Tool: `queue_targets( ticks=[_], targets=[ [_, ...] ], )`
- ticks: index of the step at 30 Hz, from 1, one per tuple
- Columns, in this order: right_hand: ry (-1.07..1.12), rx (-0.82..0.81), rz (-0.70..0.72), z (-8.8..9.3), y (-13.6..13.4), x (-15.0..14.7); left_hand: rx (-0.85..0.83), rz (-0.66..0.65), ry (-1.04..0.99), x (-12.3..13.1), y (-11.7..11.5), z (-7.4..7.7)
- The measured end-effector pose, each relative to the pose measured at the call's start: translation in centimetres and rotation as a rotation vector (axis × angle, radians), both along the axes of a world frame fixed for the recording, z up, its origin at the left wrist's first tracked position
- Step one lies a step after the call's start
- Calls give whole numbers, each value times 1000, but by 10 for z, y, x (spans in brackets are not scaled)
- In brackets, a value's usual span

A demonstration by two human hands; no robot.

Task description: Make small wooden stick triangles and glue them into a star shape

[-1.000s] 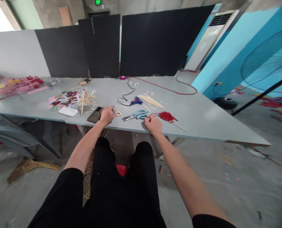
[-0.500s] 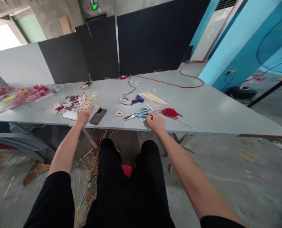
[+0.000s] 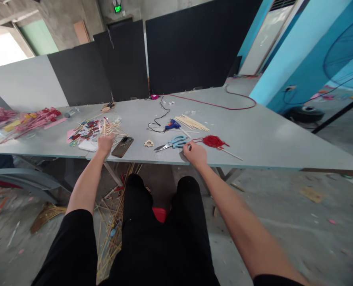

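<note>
My left hand (image 3: 105, 144) is closed, knuckles up, at the near side of a heap of small wooden stick pieces (image 3: 113, 129). Whatever its fingers hold is hidden behind the hand. A dark phone (image 3: 122, 146) lies just right of it. At the table's front edge my right hand (image 3: 196, 154) has thumb and fingers pinched together; anything between them is too small to make out. Light-blue-handled scissors (image 3: 176, 142) lie directly left of that hand, blades pointing left. Beyond its knuckles is a bundle of red yarn (image 3: 214, 141) with a thin stick (image 3: 232, 154) beside it.
A blue glue gun (image 3: 172, 124) with a black cord and a row of wooden sticks (image 3: 191, 122) lie farther back on the grey table (image 3: 253, 139). A small wooden star-like piece (image 3: 148, 143) sits left of the scissors. Pink craft bundles (image 3: 39, 119) occupy the far left.
Both hands keep nearly the same place and closed shape. The left forearm and sleeve have shifted slightly right and up, and the view has moved a little.
</note>
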State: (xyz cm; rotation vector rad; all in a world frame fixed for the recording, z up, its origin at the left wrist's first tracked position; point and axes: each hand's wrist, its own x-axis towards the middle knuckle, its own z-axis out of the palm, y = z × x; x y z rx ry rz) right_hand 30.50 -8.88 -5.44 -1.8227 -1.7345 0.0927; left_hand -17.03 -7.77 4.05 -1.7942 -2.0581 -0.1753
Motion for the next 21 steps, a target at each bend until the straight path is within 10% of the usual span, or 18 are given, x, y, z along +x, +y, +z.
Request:
queue_targets(
  ticks=[21],
  targets=[
    [-5,15,-5,2,-1,-1,15,-2,21,4,11,25]
  ],
)
